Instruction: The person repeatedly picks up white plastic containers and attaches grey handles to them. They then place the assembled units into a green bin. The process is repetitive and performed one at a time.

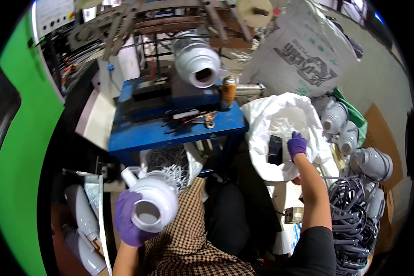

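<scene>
My left hand, in a purple glove, is closed around the side of a light grey plastic jug body. Its round opening faces me, and a handle sticks out at the upper left. My right hand, also gloved in purple, reaches into a container lined with a white bag. Translucent pale pieces lie in there beyond the fingers, and a dark rectangular block is just left of the hand. The right fingers look bunched together; what they hold, if anything, is too small to make out.
A blue workbench ahead carries another grey jug body, an orange spray can and pliers. A scrap bag sits below. Dark grey strap-like parts and more grey bodies crowd the right; grey shells lie left.
</scene>
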`<state>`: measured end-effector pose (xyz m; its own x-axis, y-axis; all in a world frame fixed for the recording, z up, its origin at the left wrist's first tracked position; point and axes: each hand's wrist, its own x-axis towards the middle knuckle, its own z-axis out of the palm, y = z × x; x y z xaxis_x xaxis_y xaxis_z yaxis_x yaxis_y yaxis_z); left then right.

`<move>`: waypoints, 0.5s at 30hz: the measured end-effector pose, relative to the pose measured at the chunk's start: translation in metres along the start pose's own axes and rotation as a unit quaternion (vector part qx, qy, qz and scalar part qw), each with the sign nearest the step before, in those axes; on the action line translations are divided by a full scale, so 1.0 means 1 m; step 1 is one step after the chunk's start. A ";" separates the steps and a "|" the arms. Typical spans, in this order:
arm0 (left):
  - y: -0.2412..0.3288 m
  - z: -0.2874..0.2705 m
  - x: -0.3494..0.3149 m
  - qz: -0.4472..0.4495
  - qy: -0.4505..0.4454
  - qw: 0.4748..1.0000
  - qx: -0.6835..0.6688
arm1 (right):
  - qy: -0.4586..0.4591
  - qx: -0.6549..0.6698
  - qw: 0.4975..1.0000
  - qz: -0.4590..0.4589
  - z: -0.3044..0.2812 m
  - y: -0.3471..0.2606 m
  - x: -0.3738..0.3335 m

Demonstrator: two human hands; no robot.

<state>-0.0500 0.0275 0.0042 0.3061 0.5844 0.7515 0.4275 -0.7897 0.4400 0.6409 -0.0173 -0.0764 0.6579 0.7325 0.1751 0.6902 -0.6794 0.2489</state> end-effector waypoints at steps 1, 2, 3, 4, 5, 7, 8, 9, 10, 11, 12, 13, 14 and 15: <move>0.002 -0.004 0.003 0.015 -0.012 1.000 0.016 | -0.017 -0.037 0.999 -0.033 -0.009 0.002 -0.002; 0.004 -0.009 0.005 0.013 -0.029 0.999 0.030 | 0.019 -0.049 0.999 0.001 -0.020 -0.002 -0.004; 0.005 -0.012 0.007 0.061 -0.022 0.998 0.025 | 0.088 0.189 0.965 0.158 -0.037 -0.004 -0.005; 0.006 -0.016 0.009 0.073 -0.025 0.997 0.010 | 0.097 0.340 0.932 0.085 -0.059 0.000 -0.015; 0.007 -0.018 0.010 0.081 -0.011 0.997 -0.008 | 0.242 0.231 0.942 -0.034 -0.081 0.000 -0.031; 0.009 -0.019 0.012 0.064 -0.006 0.998 -0.016 | 0.338 0.319 0.876 -0.129 -0.127 -0.016 -0.066; 0.010 -0.018 0.012 0.040 -0.014 0.999 -0.006 | 0.351 0.341 0.859 -0.150 -0.147 -0.029 -0.093; 0.012 -0.015 0.013 0.028 -0.011 1.000 -0.004 | 0.282 0.419 0.851 -0.144 -0.164 -0.049 -0.123; 0.012 -0.011 0.014 0.011 -0.032 0.999 -0.008 | 0.198 0.509 0.827 -0.133 -0.178 -0.073 -0.157; 0.013 -0.006 0.015 0.016 -0.043 0.999 0.006 | 0.206 0.547 0.784 -0.211 -0.188 -0.104 -0.189; 0.013 0.001 0.017 0.021 -0.070 0.997 0.019 | 0.003 0.600 0.769 -0.221 -0.203 -0.122 -0.227; 0.014 0.005 0.018 0.003 -0.080 0.996 -0.028 | -0.059 0.680 0.682 -0.263 -0.214 -0.149 -0.261; 0.014 0.009 0.020 0.030 -0.070 0.995 -0.068 | -0.128 0.711 0.616 -0.315 -0.226 -0.173 -0.280; 0.014 0.013 0.022 0.031 -0.113 0.992 -0.050 | -0.126 0.723 0.578 -0.357 -0.235 -0.197 -0.300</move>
<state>-0.0259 0.0313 0.0202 0.5168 0.5519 0.6545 0.3192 -0.8336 0.4509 0.2366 -0.0931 0.0462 -0.0531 0.9427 0.3295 0.2241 0.3328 -0.9160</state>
